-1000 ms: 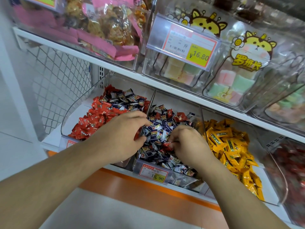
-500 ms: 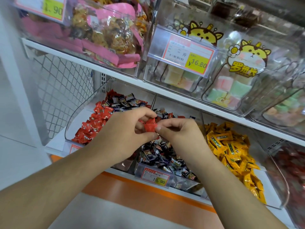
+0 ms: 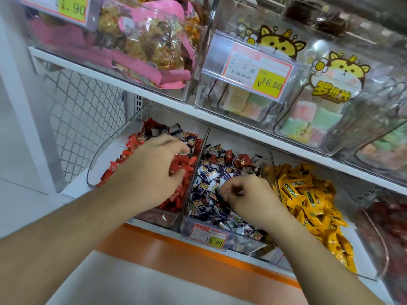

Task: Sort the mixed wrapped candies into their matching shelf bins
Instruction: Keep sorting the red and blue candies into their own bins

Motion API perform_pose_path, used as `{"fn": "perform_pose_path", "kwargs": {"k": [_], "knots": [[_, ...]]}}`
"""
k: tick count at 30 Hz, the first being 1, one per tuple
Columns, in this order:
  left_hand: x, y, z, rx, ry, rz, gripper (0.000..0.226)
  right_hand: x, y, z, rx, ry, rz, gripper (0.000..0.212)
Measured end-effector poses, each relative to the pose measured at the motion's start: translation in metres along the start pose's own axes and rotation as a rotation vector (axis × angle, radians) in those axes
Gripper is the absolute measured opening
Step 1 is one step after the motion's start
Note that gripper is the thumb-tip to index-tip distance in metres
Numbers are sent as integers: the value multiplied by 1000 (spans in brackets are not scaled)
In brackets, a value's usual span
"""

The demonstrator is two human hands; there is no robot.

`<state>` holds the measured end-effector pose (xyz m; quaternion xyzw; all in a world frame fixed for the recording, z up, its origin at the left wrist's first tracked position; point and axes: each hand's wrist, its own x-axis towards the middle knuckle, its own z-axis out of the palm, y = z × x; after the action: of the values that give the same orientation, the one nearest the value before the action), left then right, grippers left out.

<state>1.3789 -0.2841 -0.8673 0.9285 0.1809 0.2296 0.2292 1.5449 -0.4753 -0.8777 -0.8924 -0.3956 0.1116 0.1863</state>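
Observation:
Three clear bins sit side by side on the lower shelf. In the left bin (image 3: 95, 170), red candies (image 3: 132, 144) fill most of the space, with a few dark blue ones (image 3: 185, 135) at its back. My left hand (image 3: 152, 172) is down in this bin, fingers and thumb curled around red candy (image 3: 184, 164). The middle bin (image 3: 244, 246) holds dark blue and white candies (image 3: 209, 175), with some red ones (image 3: 233, 157) mixed in at the back. Over that pile my right hand (image 3: 248, 194) hovers, its fingertips pinched together with nothing visible between them.
The bin of yellow candies (image 3: 308, 194) lies right of my right hand, and a bin of dark red sweets (image 3: 392, 219) is at the far right. A price tag (image 3: 209, 236) hangs on the middle bin's front. The upper shelf (image 3: 154, 95) overhangs with clear boxes.
Both hands held one red candy between them above the middle bin. My left hand has moved left into the red bin with it, and my right hand has dropped back onto the blue pile.

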Motion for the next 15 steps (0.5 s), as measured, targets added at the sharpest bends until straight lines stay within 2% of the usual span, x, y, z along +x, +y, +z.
{"fn": "perform_pose_path", "kwargs": {"k": [3,6,15], "knots": [[-1,12,9,0,-99,102,41,6,7,13,-164,-62,-33,20],[-5,15,18,-31,-205,151,43,14,12,20,-266,-50,-26,17],[-6,11,24,-38,-211,160,36,21,14,25,-206,-43,-29,21]]}}
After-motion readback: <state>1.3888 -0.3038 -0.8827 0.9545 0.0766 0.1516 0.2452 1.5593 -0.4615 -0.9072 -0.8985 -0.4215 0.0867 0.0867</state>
